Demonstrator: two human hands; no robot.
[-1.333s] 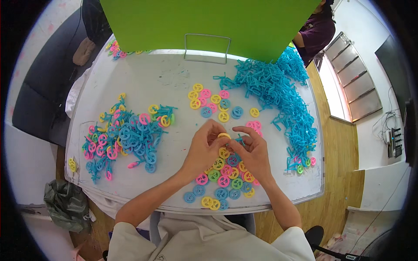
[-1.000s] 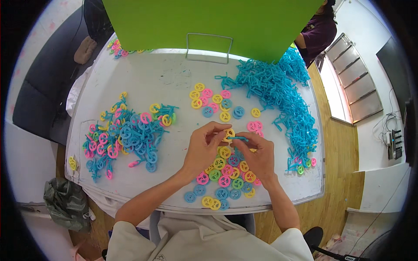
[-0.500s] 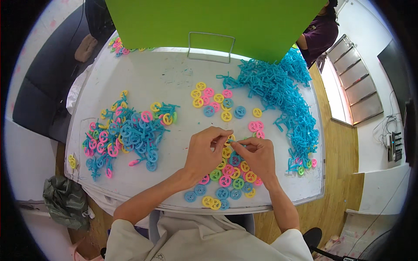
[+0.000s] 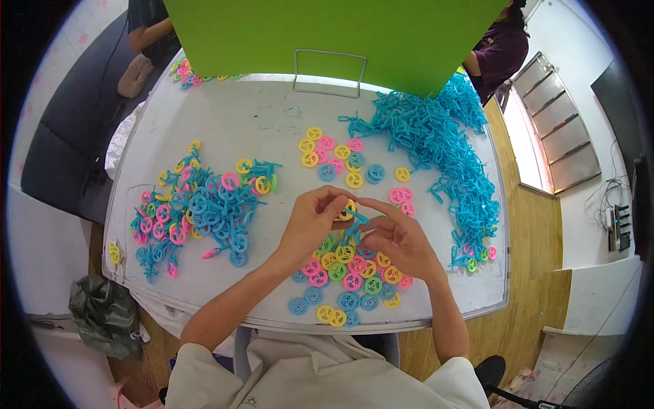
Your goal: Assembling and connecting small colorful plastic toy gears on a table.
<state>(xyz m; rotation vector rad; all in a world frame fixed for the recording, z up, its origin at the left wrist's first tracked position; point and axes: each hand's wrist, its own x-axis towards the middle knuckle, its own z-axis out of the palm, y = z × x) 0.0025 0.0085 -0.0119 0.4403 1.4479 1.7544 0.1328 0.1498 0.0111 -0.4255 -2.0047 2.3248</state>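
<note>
Pinched in my left hand (image 4: 315, 219) is a small yellow spoked plastic wheel (image 4: 347, 209). A blue plastic stick piece (image 4: 357, 217) runs from that wheel toward my right hand (image 4: 400, 240). The index finger of my right hand reaches the wheel's edge, and its thumb and other fingers curl around the blue piece; their exact contact is partly hidden. Below both hands lies a cluster of loose wheels (image 4: 352, 281) in yellow, pink, green and blue. More loose wheels (image 4: 342, 153) lie just beyond my hands.
A heap of wheels joined to blue sticks (image 4: 197, 211) covers the left of the white table (image 4: 225, 112). Blue stick pieces (image 4: 436, 129) pile along the right. A green panel (image 4: 313, 34) with a wire handle stands at the back, with people (image 4: 501, 51) on either side.
Both hands have risen slightly and tilted the yellow wheel, so the blue stick now shows. My right fingers have spread from their tight pinch. A person's arm has appeared at back left.
</note>
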